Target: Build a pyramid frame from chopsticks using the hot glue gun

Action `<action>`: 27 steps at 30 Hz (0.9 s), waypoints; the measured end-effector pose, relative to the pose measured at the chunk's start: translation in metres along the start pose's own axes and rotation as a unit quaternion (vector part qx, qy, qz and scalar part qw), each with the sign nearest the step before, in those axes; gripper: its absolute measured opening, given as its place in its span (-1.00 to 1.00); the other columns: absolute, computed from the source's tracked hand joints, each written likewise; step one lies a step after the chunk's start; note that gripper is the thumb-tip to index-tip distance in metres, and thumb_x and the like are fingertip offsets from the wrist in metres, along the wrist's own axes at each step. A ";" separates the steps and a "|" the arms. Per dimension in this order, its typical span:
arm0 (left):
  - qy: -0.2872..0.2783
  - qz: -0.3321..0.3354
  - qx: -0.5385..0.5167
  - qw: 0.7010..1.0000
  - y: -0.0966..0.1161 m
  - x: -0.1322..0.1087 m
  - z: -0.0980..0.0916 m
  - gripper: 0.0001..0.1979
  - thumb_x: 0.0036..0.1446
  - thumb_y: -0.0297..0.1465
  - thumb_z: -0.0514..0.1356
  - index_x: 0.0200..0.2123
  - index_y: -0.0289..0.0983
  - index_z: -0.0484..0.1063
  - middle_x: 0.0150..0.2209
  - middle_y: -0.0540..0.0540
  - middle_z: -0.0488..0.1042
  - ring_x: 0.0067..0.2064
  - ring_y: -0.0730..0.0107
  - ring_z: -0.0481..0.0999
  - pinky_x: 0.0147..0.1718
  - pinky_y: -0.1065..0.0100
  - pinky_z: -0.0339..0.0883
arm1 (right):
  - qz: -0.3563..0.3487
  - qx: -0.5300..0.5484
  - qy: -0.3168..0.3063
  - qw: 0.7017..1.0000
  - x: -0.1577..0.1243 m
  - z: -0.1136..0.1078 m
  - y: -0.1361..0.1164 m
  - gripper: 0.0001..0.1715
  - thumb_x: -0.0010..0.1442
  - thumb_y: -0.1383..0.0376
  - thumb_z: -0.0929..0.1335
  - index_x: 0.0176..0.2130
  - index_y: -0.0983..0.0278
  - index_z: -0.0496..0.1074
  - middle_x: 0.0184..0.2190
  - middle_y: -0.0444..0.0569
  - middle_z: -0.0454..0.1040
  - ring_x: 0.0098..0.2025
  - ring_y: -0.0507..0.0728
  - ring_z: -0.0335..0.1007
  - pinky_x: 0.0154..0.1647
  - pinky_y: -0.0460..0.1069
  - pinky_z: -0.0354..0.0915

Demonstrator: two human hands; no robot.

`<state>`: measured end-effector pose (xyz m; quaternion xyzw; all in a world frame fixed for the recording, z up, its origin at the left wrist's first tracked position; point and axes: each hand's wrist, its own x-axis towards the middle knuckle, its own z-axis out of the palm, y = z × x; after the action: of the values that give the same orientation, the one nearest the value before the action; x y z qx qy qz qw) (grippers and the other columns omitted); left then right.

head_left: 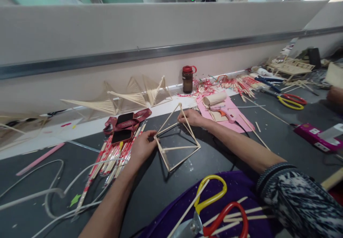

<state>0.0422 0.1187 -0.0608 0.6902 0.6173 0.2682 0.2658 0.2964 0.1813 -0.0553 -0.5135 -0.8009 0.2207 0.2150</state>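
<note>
A small open frame of thin wooden sticks point(182, 147) stands on the dark table in front of me, with a square-like base and slanted sticks meeting at a peak. At its left corner, my left hand point(144, 145) pinches the sticks between thumb and fingers. My right hand point(191, 117) grips the frame at its far side, below the peak; its fingertips are partly hidden behind the sticks. Just beyond the right hand, a pink hot glue gun point(226, 114) rests on a pink sheet point(242, 118) beside a cardboard roll point(214, 99).
Scissors point(210, 209) and loose sticks lie on purple cloth over my lap. Packs of wrapped chopsticks point(107, 159) and a phone point(122, 136) lie left. Finished-looking stick models point(131, 99) and a bottle point(187, 79) line the wall. White cables point(61, 191) cross the left side.
</note>
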 end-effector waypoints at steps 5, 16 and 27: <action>-0.079 -0.037 -0.129 0.988 -0.005 -0.001 0.002 -0.49 -0.08 -0.32 0.19 0.00 -0.37 0.36 -0.32 -0.14 0.53 -0.45 0.37 0.48 -0.54 0.40 0.31 | 0.008 0.000 0.003 1.000 -0.003 0.001 0.004 -0.73 0.09 0.30 0.29 -0.26 0.31 0.55 -0.38 -0.07 0.55 -0.35 0.04 0.40 -0.34 -0.14 0.18; -0.145 -0.078 -0.204 0.965 -0.003 -0.001 -0.007 -0.52 -0.23 -0.35 0.30 -0.15 -0.37 0.46 -0.48 -0.05 0.46 -0.50 0.44 0.42 -0.60 0.46 0.21 | -0.007 0.042 0.001 0.999 0.002 0.005 0.003 -0.70 0.08 0.33 0.29 -0.22 0.36 0.53 -0.42 -0.07 0.51 -0.40 0.02 0.34 -0.41 -0.14 0.15; -0.140 -0.089 -0.227 0.960 -0.005 0.000 -0.004 -0.59 -0.22 -0.37 0.29 -0.20 -0.36 0.48 -0.51 -0.04 0.46 -0.52 0.46 0.42 -0.61 0.48 0.19 | 0.035 0.212 0.031 0.976 -0.026 -0.019 0.016 -0.64 0.02 0.23 0.33 -0.19 0.34 0.48 -0.29 -0.03 0.52 -0.35 0.02 0.37 -0.38 -0.12 0.28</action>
<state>0.0355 0.1191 -0.0612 0.5849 0.5554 0.2770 0.5223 0.3287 0.1657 -0.0523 -0.4906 -0.7103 0.3768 0.3359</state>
